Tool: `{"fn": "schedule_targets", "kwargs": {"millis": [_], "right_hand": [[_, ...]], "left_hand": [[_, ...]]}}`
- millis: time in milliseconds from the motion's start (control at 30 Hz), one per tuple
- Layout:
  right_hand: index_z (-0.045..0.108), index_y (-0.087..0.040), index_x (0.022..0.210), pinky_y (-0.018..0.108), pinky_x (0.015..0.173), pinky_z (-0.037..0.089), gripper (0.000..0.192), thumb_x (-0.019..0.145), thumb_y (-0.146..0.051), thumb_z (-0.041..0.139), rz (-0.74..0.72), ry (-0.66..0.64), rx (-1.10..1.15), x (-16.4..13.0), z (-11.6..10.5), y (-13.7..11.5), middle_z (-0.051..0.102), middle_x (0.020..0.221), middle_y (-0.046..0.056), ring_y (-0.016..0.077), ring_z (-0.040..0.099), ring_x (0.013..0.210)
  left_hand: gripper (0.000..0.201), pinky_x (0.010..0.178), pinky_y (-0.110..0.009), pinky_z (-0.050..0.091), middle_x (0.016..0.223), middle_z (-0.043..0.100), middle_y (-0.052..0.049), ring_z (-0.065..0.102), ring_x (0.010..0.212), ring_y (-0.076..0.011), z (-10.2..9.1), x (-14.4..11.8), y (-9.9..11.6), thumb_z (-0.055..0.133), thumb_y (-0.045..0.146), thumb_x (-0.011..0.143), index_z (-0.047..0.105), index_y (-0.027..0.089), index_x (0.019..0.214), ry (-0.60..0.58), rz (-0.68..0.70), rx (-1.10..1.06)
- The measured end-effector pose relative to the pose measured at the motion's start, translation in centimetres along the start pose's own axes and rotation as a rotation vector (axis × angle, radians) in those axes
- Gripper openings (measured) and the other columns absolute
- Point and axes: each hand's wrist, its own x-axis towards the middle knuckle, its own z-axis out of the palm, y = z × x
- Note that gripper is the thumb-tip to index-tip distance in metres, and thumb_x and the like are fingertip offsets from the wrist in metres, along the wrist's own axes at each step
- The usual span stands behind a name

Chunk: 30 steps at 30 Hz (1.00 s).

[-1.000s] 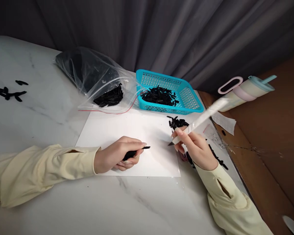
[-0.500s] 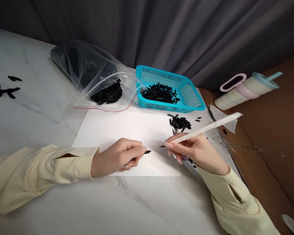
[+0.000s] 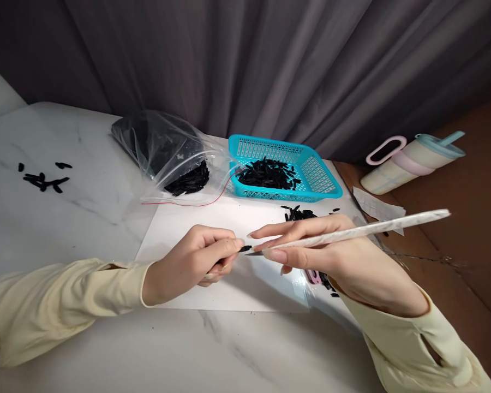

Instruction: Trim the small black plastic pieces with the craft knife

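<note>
- My left hand (image 3: 192, 263) is pinching a small black piece (image 3: 245, 248) over the white sheet (image 3: 196, 218), just its tip poking out past the fingertips.
- My right hand (image 3: 331, 256) is closed around a long white-wrapped knife (image 3: 352, 232), blade tip right at that black piece.
- More black pieces sit far side in the turquoise basket (image 3: 323, 180) and the clear bag (image 3: 167, 153).
- A few strays lie far left on the marble surface (image 3: 85, 218).
- A tumbler (image 3: 409, 161) lies off to the right.
</note>
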Motion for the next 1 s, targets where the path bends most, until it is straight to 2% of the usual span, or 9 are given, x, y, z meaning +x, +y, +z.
{"fn": "schedule_targets", "kwargs": {"millis": [200, 467, 1000], "right_hand": [[0.057, -0.018, 0.053, 0.021, 0.049, 0.054, 0.023, 0.074, -0.017, 0.066, 0.056, -0.020, 0.270, 0.1, 0.4, 0.4, 0.071, 0.090, 0.006, 0.0173, 0.068, 0.078], [0.051, -0.015, 0.056, 0.028, 0.067, 0.058, 0.025, 0.075, -0.024, 0.066, 0.053, -0.021, 0.290, -0.1, 0.8, 0.9, 0.071, 0.089, 0.007, 0.0206, 0.065, 0.094], [0.052, -0.015, 0.059, 0.035, 0.077, 0.056, 0.025, 0.074, -0.027, 0.068, 0.106, 0.001, 0.293, 0.0, 1.0, 1.2, 0.070, 0.095, 0.007, 0.0222, 0.065, 0.093]], "left_hand": [[0.038, 0.037, -0.019, 0.017, 0.042, 0.034, 0.006, 0.025, 0.037, -0.0031, 0.1, 0.1, 0.4, 0.046, 0.024, 0.084, 0.037, 0.015, 0.048, 0.053, 0.016, 0.070], [0.038, 0.037, -0.019, 0.019, 0.043, 0.035, 0.005, 0.026, 0.037, -0.0032, 0.3, 0.0, 0.2, 0.045, 0.024, 0.083, 0.036, 0.015, 0.048, 0.080, 0.009, 0.127], [0.037, 0.037, -0.019, 0.019, 0.042, 0.033, 0.005, 0.025, 0.037, -0.0035, 0.2, 0.0, 0.1, 0.045, 0.025, 0.083, 0.038, 0.016, 0.048, 0.087, -0.016, 0.113]]}}
